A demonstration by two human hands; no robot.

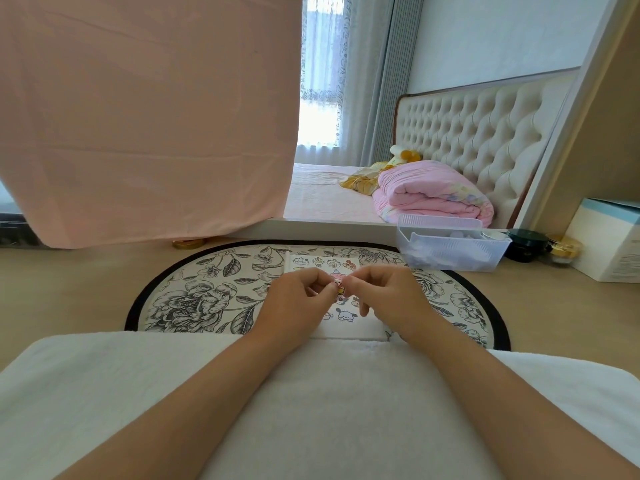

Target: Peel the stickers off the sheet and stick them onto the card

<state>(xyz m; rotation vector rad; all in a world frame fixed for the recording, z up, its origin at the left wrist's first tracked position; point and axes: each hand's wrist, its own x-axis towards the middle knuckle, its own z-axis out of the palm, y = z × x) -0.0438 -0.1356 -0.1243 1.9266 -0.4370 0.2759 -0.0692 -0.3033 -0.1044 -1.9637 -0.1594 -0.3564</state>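
One sticker up – where?

It's a small round multicoloured sticker (pixel 340 289), mid-scene btw. both hands, in front of the paper. Can't tell if it's lifted clear.

Fingers?

The L hand (pixel 294 301) pinches the sticker's left edge w/ thumb + forefinger tips, other fingers curled in. On the R hand (pixel 394 296), thumb + forefinger tips are pressed together at its right edge, the remaining fingers bent down toward the paper.

And the paper?

A white sheet w/ cartoon figures (pixel 320 262) lies flat under the hands, on an oval mat w/ b/w flower print and black rim (pixel 194 299). Far part: rows of small figures. Near part: a white puppy figure. Can't tell where sheet ends and card starts.

Round that?

Near: a white fluffy cloth (pixel 311 393) under both forearms, overlapping the mat's near edge. Far right, just beside the mat: a clear ribbed plastic basket (pixel 450 252), then a dark green round jar (pixel 526 244) and a white-and-blue carton (pixel 609 244). Far left: a hanging pale pink fabric (pixel 149 116), w/ a gold round lid (pixel 188 243) at its lower edge. Beyond: a folded pink quilt (pixel 433 199) on a bed, and a cream tufted headboard (pixel 485 133).
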